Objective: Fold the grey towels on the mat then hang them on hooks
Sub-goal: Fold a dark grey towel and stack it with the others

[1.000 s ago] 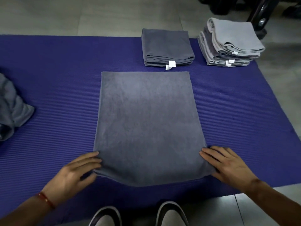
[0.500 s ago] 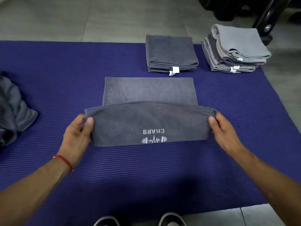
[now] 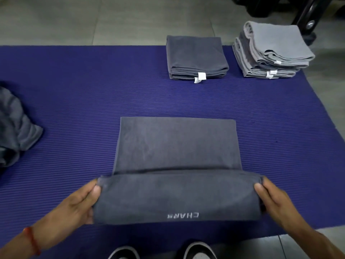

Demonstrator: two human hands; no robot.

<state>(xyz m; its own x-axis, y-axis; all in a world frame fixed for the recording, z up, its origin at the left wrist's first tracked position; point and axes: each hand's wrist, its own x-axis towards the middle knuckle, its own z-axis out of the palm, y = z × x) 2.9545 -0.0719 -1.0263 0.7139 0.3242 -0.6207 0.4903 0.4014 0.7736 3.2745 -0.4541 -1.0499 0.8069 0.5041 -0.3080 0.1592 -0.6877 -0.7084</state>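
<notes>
A dark grey terry towel (image 3: 177,146) lay in the middle of the ribbed purple mat (image 3: 93,100), its near part lifted and doubled over so that a flap with the inverted white lettering "CHARS" faced up. The left hand (image 3: 74,204) pinched the flap's left end, thumb on top and fingers curled beneath; the right hand (image 3: 274,199) pinched the right end in the same manner. The fold's long axis ran left to right, square across the person's front, with each hand at one end and neither nearer than the other. The flat part of the towel stretched straight away from the hands, so the fold, by my judgement, would be carried forward along it to meet the far edge.

Beyond that edge, well apart, sat a neat stack of folded dark grey towels (image 3: 196,57), and to its right a stack of folded light grey towels (image 3: 272,51) at the mat's corner. A crumpled grey towel (image 3: 15,128) lay at the left edge of the view. Nothing stood between the flap and the far edge. No hooks were in view.
</notes>
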